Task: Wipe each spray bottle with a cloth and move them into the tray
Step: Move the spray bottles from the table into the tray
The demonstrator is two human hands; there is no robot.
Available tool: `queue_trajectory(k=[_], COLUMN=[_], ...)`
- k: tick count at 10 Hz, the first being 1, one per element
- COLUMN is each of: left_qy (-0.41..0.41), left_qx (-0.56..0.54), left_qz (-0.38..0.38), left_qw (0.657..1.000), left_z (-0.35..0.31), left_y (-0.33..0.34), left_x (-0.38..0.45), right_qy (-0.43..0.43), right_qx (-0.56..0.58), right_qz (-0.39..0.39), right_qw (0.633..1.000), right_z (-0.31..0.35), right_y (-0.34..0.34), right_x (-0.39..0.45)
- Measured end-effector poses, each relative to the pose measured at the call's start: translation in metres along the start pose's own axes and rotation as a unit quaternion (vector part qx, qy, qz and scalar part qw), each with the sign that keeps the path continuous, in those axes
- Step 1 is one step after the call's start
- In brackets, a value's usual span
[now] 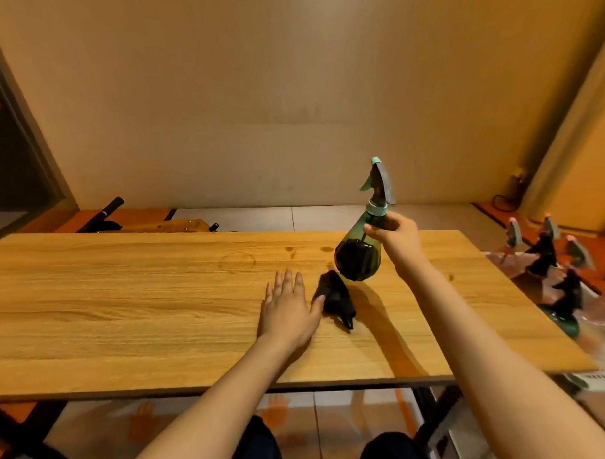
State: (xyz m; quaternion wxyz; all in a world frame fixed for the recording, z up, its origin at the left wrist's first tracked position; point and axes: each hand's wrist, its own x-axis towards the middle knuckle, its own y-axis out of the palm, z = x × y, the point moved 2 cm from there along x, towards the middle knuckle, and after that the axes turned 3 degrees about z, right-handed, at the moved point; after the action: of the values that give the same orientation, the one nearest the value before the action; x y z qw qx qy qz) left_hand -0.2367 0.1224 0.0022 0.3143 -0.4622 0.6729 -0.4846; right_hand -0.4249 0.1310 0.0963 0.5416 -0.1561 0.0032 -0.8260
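The right hand [395, 234] grips a green spray bottle [360, 248] by its neck, tilted and lifted above the wooden table [125, 304]. Just below the bottle's base a dark cloth [334, 297] lies crumpled on the table. The left hand [288, 307] lies flat beside the cloth, fingers spread, thumb touching it. Beyond the table's right edge, more spray bottles [566, 275] stand clustered on clear plastic wrapping.

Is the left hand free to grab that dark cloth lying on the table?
Probably yes. The left hand lies open on the table right beside the cloth, thumb at its edge, with nothing between them.
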Motion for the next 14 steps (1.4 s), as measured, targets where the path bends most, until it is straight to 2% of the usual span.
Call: queue_trajectory(k=[3, 4, 6, 8, 12, 14], left_qy=[0.143, 0.161, 0.146, 0.14, 0.141, 0.14], left_qx=[0.101, 0.08, 0.066, 0.078, 0.092, 0.097], left_qz=[0.072, 0.103, 0.141, 0.118, 0.106, 0.108], left_qw=[0.982, 0.978, 0.977, 0.98, 0.98, 0.979], left_z=[-0.167, -0.207, -0.264, -0.264, -0.266, -0.266], left_y=[0.071, 0.091, 0.125, 0.137, 0.139, 0.139], left_x=[0.012, 0.017, 0.028, 0.033, 0.034, 0.035], right_qy=[0.017, 0.033, 0.076, 0.094, 0.174, 0.171], right_qx=[-0.035, -0.038, -0.031, -0.045, -0.109, -0.111], right_qz=[-0.126, -0.177, -0.267, -0.288, -0.201, -0.187], right_qw=[0.991, 0.983, 0.96, 0.952, 0.958, 0.961], right_z=[-0.035, -0.05, -0.085, -0.128, -0.202, -0.21], right_y=[-0.189, -0.247, -0.343, -0.384, -0.379, -0.378], right_x=[-0.043, -0.061, -0.091, -0.099, -0.098, -0.103])
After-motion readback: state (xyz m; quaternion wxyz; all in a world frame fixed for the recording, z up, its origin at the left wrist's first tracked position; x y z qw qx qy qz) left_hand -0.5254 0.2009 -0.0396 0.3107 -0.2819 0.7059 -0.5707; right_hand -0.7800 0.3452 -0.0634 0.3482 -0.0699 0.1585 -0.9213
